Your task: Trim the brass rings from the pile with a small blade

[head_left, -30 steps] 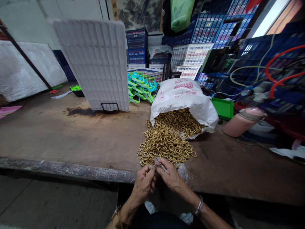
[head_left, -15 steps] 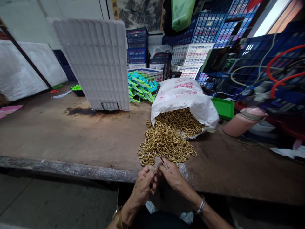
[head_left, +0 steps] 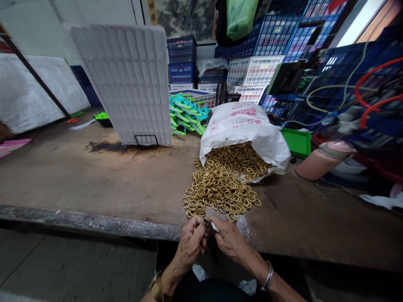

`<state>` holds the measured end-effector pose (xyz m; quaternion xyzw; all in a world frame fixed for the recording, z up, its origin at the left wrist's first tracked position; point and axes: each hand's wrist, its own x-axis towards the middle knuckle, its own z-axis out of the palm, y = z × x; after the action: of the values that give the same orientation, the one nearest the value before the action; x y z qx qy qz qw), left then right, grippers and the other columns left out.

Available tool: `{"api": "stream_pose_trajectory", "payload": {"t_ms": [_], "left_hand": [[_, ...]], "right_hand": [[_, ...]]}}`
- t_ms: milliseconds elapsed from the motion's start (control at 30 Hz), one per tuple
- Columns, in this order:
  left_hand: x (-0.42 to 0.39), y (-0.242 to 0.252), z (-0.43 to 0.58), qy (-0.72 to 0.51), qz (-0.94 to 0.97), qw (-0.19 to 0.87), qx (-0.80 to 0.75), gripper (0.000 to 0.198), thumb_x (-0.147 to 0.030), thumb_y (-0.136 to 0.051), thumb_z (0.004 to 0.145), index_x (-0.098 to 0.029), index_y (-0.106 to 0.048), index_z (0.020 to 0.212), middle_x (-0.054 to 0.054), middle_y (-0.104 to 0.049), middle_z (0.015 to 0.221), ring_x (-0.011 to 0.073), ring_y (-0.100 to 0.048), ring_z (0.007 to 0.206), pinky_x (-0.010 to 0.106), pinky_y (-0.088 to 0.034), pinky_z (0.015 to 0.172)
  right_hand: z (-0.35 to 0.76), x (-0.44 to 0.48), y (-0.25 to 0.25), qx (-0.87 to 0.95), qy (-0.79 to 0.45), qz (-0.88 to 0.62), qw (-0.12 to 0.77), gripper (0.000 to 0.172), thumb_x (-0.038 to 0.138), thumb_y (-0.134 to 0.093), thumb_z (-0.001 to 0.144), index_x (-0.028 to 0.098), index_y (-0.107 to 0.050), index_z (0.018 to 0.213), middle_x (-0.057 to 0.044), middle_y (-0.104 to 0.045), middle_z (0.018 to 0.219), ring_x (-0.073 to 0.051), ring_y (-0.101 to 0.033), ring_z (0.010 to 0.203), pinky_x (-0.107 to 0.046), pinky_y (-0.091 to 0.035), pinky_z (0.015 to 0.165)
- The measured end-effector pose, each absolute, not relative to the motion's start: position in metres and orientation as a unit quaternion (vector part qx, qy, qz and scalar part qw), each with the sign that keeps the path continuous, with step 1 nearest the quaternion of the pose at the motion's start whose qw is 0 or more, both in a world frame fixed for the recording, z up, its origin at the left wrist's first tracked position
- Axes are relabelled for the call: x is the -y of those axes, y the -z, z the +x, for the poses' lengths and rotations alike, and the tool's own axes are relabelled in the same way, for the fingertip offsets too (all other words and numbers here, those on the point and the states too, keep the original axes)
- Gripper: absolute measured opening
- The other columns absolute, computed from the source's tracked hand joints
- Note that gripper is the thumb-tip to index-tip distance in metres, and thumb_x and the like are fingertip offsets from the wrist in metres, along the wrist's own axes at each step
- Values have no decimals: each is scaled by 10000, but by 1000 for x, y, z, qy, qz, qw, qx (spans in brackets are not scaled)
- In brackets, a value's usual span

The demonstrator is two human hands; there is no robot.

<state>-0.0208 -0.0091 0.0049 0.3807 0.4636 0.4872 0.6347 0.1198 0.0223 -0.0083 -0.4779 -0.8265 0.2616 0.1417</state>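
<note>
My left hand (head_left: pixel 190 241) is closed in a pinch on a gold-coloured ring (head_left: pixel 195 227), mostly hidden by the fingers. Close beside it, my right hand (head_left: pixel 229 239) grips a small tool with a pale handle (head_left: pixel 215 227) and a dark tip, perhaps a small knife. The tip reaches the left fingertips; whether it touches the ring I cannot tell. Both hands are held at the table's front edge. Just beyond them lies a heap of gold-coloured rings (head_left: pixel 220 188), spilling from the mouth of a white woven sack (head_left: pixel 239 121) with red print.
A tall grey-white padded panel (head_left: pixel 126 84) stands on the wooden table (head_left: pixel 63 176). Behind are green and turquoise plastic pieces (head_left: pixel 185 113) and stacked crates (head_left: pixel 255 71). Right of the sack are a green tray (head_left: pixel 296 142) and a pink bottle (head_left: pixel 324 161).
My right hand has shifted slightly down, and the tool's dark tip has swung left and down to the left fingertips. The left hand stays nearly in place, still pinching.
</note>
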Motion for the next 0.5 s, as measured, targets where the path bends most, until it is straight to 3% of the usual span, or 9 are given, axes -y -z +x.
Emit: {"api": "stream_pose_trajectory", "payload": {"t_ms": [133,300,400,500], "left_hand": [[17,-9,-21,-483,412,628,-450,316,-477,-506,739,-177,-445,660,-70,-414,460,36,-334,346,154,-279,358],[31,-17,-16,-391,394,735,-390,279,-447,-531,730,-171,-491,715,-39,-502,531,40,-394,357,151,-289,348],[38,13,-12,-299,369,786,-396,223,-382,-562,708,-165,-516,709,-28,-534,535,42,-402,341,145,-286,317],[40,63,-5,-253,335,795,-437,192,-319,-587,684,-152,-523,612,-13,-542,490,51,-396,312,156,-263,288]], "right_hand": [[126,-26,11,826,-258,-488,114,270,60,-349,649,204,-477,838,15,-540,638,-115,-467,562,-222,-251,519],[128,-35,11,799,-190,-562,97,243,88,-360,710,196,-496,880,2,-567,635,-127,-500,567,-228,-239,516],[124,-46,4,790,-138,-581,139,206,91,-350,739,191,-493,848,-14,-582,672,-138,-529,620,-228,-273,558],[120,-63,-3,784,-108,-592,154,216,123,-372,765,181,-484,939,-35,-605,744,-151,-558,682,-233,-301,592]]}}
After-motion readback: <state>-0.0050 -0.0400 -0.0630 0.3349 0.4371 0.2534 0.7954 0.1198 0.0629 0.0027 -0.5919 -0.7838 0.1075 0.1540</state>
